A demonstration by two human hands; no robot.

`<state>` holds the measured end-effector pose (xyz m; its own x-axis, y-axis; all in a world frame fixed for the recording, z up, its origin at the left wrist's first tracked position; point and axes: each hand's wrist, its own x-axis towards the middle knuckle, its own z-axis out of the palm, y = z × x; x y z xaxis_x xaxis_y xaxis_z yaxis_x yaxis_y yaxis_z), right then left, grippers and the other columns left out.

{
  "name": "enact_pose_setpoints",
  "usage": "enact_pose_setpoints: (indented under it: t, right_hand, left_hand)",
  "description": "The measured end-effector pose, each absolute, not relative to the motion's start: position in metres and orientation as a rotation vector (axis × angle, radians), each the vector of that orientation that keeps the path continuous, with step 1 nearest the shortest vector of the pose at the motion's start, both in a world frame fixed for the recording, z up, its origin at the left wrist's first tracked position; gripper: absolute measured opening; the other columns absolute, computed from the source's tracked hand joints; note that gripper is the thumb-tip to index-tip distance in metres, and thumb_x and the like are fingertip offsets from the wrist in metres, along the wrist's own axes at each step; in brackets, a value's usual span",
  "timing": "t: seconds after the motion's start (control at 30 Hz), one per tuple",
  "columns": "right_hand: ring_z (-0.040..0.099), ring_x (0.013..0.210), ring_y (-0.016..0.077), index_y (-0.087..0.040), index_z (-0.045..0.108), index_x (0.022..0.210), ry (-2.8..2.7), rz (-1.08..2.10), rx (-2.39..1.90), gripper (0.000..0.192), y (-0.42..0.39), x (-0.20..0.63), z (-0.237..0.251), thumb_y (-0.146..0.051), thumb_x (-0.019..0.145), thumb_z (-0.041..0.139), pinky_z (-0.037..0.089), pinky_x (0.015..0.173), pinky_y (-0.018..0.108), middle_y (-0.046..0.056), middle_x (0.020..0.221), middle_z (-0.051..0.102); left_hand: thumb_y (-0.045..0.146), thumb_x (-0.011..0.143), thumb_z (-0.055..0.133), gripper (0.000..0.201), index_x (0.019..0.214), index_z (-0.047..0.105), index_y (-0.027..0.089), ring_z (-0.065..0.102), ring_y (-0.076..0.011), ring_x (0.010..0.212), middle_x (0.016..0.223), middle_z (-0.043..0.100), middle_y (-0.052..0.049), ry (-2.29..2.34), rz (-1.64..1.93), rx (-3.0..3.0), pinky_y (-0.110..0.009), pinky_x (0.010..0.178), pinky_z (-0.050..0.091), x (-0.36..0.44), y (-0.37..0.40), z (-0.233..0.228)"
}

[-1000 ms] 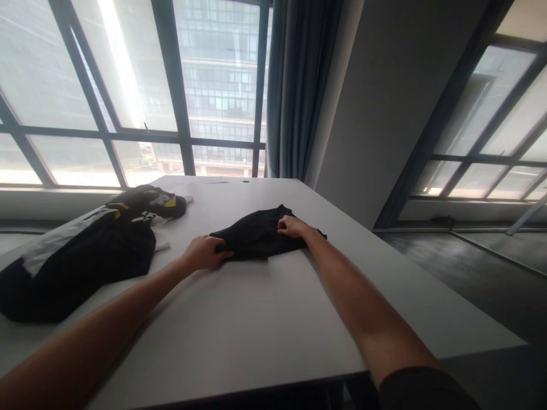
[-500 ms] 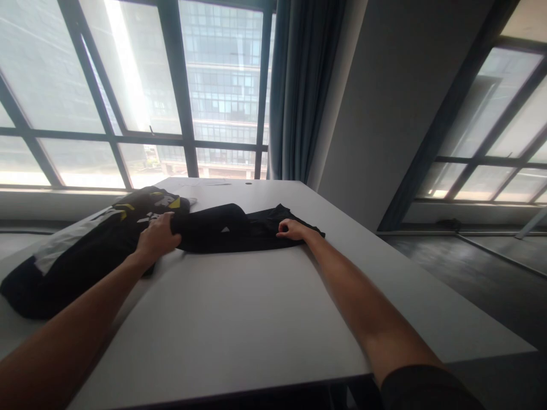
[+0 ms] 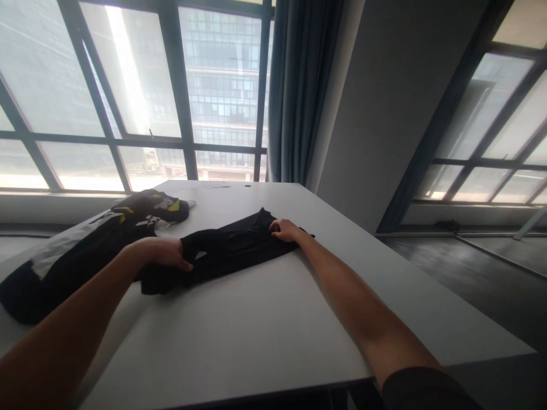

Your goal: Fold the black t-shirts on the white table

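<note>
A black garment (image 3: 231, 250) lies stretched out across the white table (image 3: 256, 319), running from the middle toward the left. My left hand (image 3: 164, 253) grips its left end, fingers curled into the fabric. My right hand (image 3: 285, 230) holds the garment's right end down near the table's right side, fingers bent on the cloth.
A pile of dark clothes with white and yellow markings (image 3: 89, 245) lies at the table's left, just behind my left hand. Large windows (image 3: 141, 97) and a blue curtain (image 3: 299, 91) stand beyond the far edge. The table's right edge drops to dark floor (image 3: 478, 279).
My left hand pulled one end of the folded garment out to the left, opening it, then drew it back toward me. My right hand stayed on the other end.
</note>
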<state>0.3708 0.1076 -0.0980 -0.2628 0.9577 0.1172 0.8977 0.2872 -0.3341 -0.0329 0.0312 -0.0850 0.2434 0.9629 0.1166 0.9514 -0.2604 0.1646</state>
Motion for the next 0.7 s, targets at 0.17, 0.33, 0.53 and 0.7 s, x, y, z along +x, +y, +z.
enact_pose_setpoints:
  t: [0.17, 0.33, 0.53, 0.7]
  right_hand:
    - [0.066, 0.077, 0.0128, -0.019, 0.075, 0.106, -2.282, 0.893, -1.384, 0.027, 0.098, 0.343, -0.093, -0.025, 0.079, 0.077, 0.052, 0.073, 0.022, 0.001, 0.088, 0.073]
    - [0.069, 0.096, 0.0152, -0.021, 0.074, 0.108, -2.164, 0.992, -1.167, 0.029, 0.096, 0.329, -0.094, -0.028, 0.081, 0.077, 0.053, 0.091, 0.026, 0.003, 0.102, 0.076]
    - [0.070, 0.097, 0.0173, -0.015, 0.075, 0.105, -2.014, 0.483, -1.604, 0.021, 0.110, 0.371, -0.102, -0.019, 0.085, 0.069, 0.052, 0.089, 0.024, 0.008, 0.105, 0.076]
    - [0.070, 0.095, 0.0172, -0.015, 0.076, 0.102, -1.908, 0.299, -1.823, 0.020, 0.113, 0.414, -0.107, -0.019, 0.085, 0.068, 0.051, 0.084, 0.023, 0.008, 0.104, 0.076]
  left_hand:
    - [0.074, 0.079, 0.052, 0.058, 0.084, 0.077, 0.021, 0.067, -0.0361, 0.103, 0.097, 0.076, -0.014, 2.077, 0.392, 2.482, -0.047, 0.092, 0.051, -0.011, 0.024, -0.067]
    - [0.075, 0.075, 0.056, 0.090, 0.148, 0.048, 0.022, 0.047, -0.0391, 0.135, 0.151, 0.050, -0.017, 1.764, 0.357, 2.622, -0.050, 0.106, 0.041, 0.047, 0.024, -0.099]
    - [0.048, 0.085, 0.054, 0.056, 0.135, 0.063, 0.026, 0.066, -0.0322, 0.114, 0.123, 0.072, -0.011, 1.626, 0.297, 2.598, -0.043, 0.097, 0.051, 0.058, 0.020, -0.108]
    - [0.047, 0.082, 0.057, 0.039, 0.106, 0.078, 0.024, 0.072, -0.0266, 0.093, 0.097, 0.079, -0.005, 1.609, 0.352, 2.478, -0.035, 0.088, 0.054, 0.031, 0.025, -0.061]
